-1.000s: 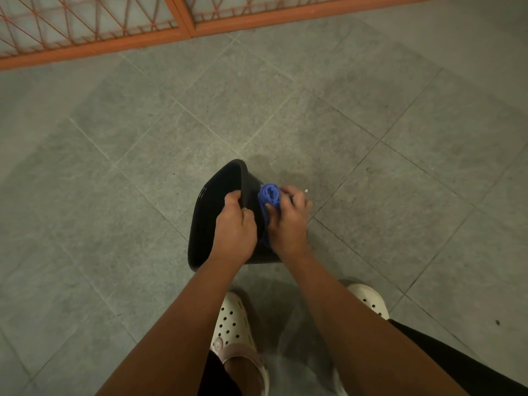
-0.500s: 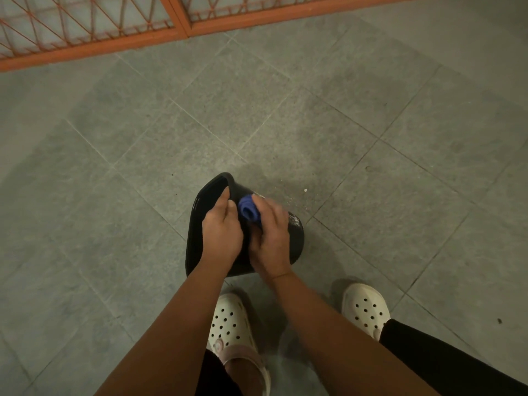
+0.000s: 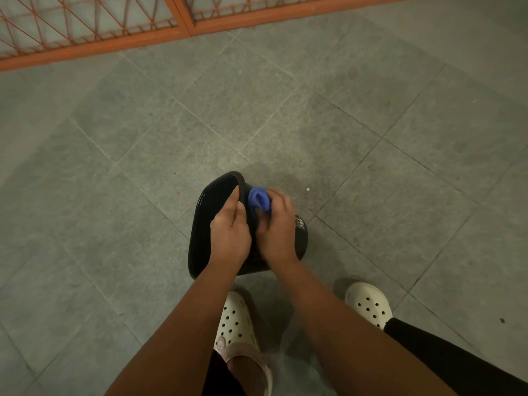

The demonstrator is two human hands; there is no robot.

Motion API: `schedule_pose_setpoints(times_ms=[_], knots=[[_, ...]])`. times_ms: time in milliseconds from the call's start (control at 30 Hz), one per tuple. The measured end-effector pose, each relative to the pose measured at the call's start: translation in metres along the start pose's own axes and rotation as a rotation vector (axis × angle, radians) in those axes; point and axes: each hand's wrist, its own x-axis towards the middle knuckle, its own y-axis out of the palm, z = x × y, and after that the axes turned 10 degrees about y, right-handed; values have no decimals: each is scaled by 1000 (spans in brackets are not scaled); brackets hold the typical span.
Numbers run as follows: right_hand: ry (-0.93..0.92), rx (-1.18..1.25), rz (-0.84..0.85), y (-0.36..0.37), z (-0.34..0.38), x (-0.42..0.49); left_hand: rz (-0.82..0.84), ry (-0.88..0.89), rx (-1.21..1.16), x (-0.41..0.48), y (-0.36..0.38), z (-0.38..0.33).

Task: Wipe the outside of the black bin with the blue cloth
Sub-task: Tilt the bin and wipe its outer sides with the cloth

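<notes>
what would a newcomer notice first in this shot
The bright blue cloth stands out mid-frame, bunched in the right hand against the outer wall of the black bin, which lies tipped on the grey tiled floor. The left hand grips the bin's rim beside it. An orange lattice gate runs along the top edge.

No legible text; pale blurred marking [image 3: 300,222] on the black bin [image 3: 302,241].
</notes>
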Motion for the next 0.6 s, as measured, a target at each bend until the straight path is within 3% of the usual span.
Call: schedule_pose_setpoints(times_ms=[100, 300, 433, 600], knots=[[78, -61, 38, -4, -4, 16, -7, 14, 37, -3, 2, -2], [97, -57, -102, -3, -10, -9, -3, 32, 83, -2, 2, 0], [27, -44, -30, -1, 0, -5, -4, 39, 104, -2, 2, 1], [154, -104, -35, -10, -17, 7, -12, 22, 96, -2, 1, 0]])
